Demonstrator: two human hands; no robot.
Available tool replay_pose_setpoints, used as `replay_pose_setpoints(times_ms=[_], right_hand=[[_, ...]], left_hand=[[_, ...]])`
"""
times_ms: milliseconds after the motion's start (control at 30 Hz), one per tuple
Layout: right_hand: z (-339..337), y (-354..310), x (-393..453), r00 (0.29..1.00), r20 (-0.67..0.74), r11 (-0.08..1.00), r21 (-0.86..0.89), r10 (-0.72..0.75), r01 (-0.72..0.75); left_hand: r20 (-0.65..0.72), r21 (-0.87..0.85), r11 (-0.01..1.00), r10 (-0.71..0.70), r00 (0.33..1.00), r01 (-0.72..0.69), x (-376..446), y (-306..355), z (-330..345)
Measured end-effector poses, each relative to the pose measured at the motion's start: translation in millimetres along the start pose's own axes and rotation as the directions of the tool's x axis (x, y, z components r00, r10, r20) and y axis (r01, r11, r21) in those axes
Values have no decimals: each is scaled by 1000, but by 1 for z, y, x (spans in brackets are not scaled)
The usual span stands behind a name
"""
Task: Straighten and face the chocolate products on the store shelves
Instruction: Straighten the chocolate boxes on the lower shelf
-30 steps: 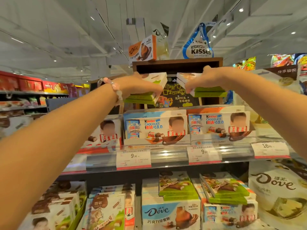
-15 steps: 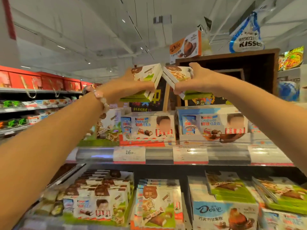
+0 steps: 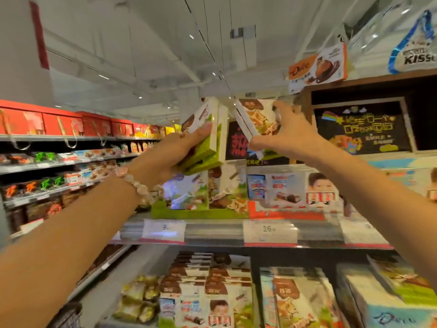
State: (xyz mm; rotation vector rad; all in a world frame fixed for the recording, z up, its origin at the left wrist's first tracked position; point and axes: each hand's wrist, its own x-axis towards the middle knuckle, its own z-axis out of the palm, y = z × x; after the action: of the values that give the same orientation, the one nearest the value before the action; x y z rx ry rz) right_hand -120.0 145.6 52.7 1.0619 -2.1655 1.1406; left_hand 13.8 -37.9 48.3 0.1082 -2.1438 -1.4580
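behind right hand (image 3: 287, 136), box stack (image 3: 254, 119) half hidden.

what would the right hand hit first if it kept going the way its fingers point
Probably the wooden display frame just above the right hand, which grips green-and-white chocolate boxes; depth is unclear, so it may pass in front.

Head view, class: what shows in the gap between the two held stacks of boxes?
A dark poster with red writing, standing behind them; nothing else sits between the left stack and right stack.
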Motion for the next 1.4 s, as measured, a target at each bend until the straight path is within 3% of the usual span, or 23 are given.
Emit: replay_pose_setpoints(times_ms=[200, 467, 600, 933, 1133, 1300, 1400], right_hand=[[39, -33, -15, 998, -67, 996, -89, -8, 2], [75, -58, -31, 966, -223, 950, -305, -132, 59], [86, -66, -31, 964, -188, 901, -423, -190, 95], [84, -68, -20, 936, -145, 902, -349, -321, 255], [70, -58, 3, 930, 95, 824, -439, -354, 359], [64, -48, 17, 916, 66, 881, -255, -396, 399], [59, -51, 24, 970, 70, 953, 216, -233, 213]], left_hand=[[181, -471, 882, 97, 979, 0, -6, -31, -40], [213, -710, 704, 239, 947, -18, -7, -57, -48], [225, -770, 638, 240, 944, 21, -5, -53, -37], [192, -818, 575, 238, 952, 22, 5, -41, -27], [158, -824, 567, 225, 961, 3, 15, -39, -21], [78, -817, 575, 181, 980, -41, 20, -40, -23], [86, -780, 622, 210, 974, -65, 20, -43, -26]])
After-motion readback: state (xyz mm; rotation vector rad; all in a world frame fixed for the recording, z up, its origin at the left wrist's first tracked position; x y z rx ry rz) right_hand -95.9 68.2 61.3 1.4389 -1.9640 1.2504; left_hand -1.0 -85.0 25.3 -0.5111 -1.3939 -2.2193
